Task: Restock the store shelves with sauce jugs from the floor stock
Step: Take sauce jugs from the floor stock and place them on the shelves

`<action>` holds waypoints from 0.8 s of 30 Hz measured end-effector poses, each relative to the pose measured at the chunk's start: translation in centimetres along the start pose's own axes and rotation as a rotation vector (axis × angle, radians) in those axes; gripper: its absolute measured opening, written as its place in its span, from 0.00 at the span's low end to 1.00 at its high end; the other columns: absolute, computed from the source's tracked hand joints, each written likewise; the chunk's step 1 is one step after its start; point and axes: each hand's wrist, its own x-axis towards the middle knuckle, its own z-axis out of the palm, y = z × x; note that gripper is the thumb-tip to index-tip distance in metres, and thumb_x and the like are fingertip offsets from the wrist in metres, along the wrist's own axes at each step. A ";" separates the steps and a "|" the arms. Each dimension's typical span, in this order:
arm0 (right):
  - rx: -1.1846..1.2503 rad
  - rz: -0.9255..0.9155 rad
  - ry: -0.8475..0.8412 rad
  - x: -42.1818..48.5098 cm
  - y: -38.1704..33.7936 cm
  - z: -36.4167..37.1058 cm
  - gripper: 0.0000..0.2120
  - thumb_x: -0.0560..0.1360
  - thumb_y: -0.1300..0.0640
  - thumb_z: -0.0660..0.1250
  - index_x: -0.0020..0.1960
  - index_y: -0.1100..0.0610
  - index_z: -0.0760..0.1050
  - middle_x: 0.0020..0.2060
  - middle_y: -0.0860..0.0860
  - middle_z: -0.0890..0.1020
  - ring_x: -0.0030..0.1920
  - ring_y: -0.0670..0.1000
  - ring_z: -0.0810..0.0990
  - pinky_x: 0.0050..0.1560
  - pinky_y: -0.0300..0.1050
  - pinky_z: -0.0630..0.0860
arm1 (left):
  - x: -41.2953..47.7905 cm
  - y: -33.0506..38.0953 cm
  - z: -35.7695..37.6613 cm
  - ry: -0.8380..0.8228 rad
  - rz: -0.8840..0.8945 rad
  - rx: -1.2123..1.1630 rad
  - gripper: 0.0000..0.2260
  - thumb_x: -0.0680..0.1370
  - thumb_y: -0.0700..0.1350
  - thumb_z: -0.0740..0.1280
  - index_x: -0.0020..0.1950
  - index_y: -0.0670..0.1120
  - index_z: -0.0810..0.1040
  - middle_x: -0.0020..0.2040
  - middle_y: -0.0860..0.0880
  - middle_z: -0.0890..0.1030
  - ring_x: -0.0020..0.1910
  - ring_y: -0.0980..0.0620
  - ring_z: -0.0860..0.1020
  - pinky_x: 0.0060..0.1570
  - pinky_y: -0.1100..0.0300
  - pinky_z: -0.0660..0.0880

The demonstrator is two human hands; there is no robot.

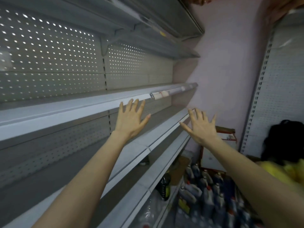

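Note:
Both my arms reach forward toward white metal store shelves (69, 107) with perforated back panels. My left hand (131, 117) has its fingers spread, just below the front lip of the middle shelf, and holds nothing. My right hand (201, 125) is also spread flat, hovering by the right end of the lower shelf (164, 139). Several sauce jugs (212, 190) with dark contents and red caps stand crowded on the floor at the lower right. No jugs show on the shelves facing me.
A pink wall (222, 71) closes the aisle ahead. Another perforated shelf unit (271, 96) stands at right, with a black bag (283, 139) and something yellow (283, 171) beside it. A cardboard box (227, 134) sits behind the jugs. Clear plastic bottles (151, 209) lie low down.

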 end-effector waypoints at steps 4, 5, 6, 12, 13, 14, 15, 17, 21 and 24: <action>-0.017 0.060 -0.075 0.6 3.5 3.2 0.36 0.77 0.33 0.43 0.78 0.51 0.41 0.78 0.53 0.47 0.77 0.57 0.49 0.71 0.69 0.44 | 2.4 3.6 4.2 -0.061 0.076 -0.029 0.29 0.81 0.62 0.42 0.79 0.50 0.42 0.79 0.47 0.49 0.78 0.48 0.46 0.75 0.45 0.41; -0.028 0.074 -0.082 0.9 4.2 4.0 0.37 0.77 0.32 0.42 0.79 0.51 0.41 0.78 0.52 0.47 0.77 0.57 0.49 0.71 0.69 0.44 | 3.1 4.4 5.3 -0.074 0.094 -0.037 0.29 0.81 0.61 0.42 0.79 0.50 0.42 0.79 0.47 0.49 0.78 0.48 0.46 0.75 0.45 0.40; -0.041 0.088 -0.090 1.3 4.9 4.8 0.37 0.77 0.32 0.42 0.79 0.51 0.42 0.78 0.52 0.48 0.77 0.57 0.49 0.71 0.69 0.44 | 3.8 5.1 6.3 -0.084 0.111 -0.043 0.29 0.81 0.61 0.42 0.79 0.50 0.42 0.79 0.47 0.50 0.78 0.48 0.46 0.74 0.45 0.40; -0.060 0.182 -0.127 4.6 8.1 9.6 0.36 0.78 0.33 0.43 0.79 0.51 0.44 0.78 0.53 0.48 0.77 0.56 0.48 0.72 0.69 0.44 | 8.8 8.1 12.8 -0.120 0.209 -0.082 0.28 0.82 0.60 0.43 0.79 0.50 0.44 0.79 0.46 0.52 0.78 0.47 0.48 0.74 0.45 0.43; -0.057 0.200 -0.132 5.3 8.6 10.4 0.36 0.77 0.32 0.43 0.79 0.51 0.43 0.78 0.53 0.48 0.77 0.57 0.48 0.72 0.69 0.44 | 9.9 8.4 14.0 -0.125 0.224 -0.091 0.28 0.82 0.60 0.43 0.79 0.50 0.45 0.79 0.46 0.52 0.78 0.47 0.48 0.74 0.45 0.43; -0.060 0.214 -0.134 5.9 9.0 11.2 0.37 0.77 0.32 0.43 0.79 0.51 0.43 0.78 0.53 0.48 0.77 0.57 0.48 0.72 0.69 0.44 | 10.7 8.6 15.0 -0.128 0.237 -0.095 0.28 0.82 0.60 0.43 0.79 0.49 0.45 0.79 0.46 0.52 0.78 0.47 0.48 0.74 0.45 0.43; -0.067 0.227 -0.137 6.6 9.4 12.1 0.37 0.77 0.32 0.43 0.79 0.51 0.42 0.78 0.53 0.48 0.77 0.57 0.48 0.72 0.69 0.44 | 11.8 8.9 16.1 -0.133 0.249 -0.101 0.28 0.82 0.60 0.43 0.79 0.49 0.46 0.79 0.46 0.52 0.78 0.47 0.48 0.74 0.45 0.43; -0.080 0.250 -0.154 8.3 10.1 13.7 0.37 0.77 0.32 0.42 0.79 0.51 0.42 0.78 0.53 0.47 0.77 0.57 0.48 0.72 0.69 0.43 | 14.1 9.3 18.5 -0.150 0.263 -0.127 0.28 0.82 0.60 0.44 0.79 0.49 0.45 0.79 0.46 0.52 0.78 0.47 0.48 0.74 0.45 0.43; -0.078 0.306 -0.182 11.5 11.3 16.6 0.37 0.77 0.32 0.43 0.78 0.52 0.42 0.78 0.53 0.47 0.77 0.57 0.47 0.72 0.68 0.43 | 17.4 10.3 23.0 -0.190 0.307 -0.145 0.28 0.82 0.60 0.44 0.79 0.49 0.45 0.79 0.46 0.52 0.78 0.48 0.48 0.74 0.45 0.42; -0.066 0.329 -0.203 12.8 11.7 19.1 0.37 0.77 0.32 0.43 0.78 0.51 0.42 0.78 0.53 0.45 0.77 0.57 0.46 0.71 0.68 0.42 | 19.1 10.8 26.3 -0.202 0.323 -0.171 0.28 0.82 0.60 0.44 0.79 0.49 0.46 0.79 0.46 0.52 0.78 0.48 0.49 0.73 0.45 0.44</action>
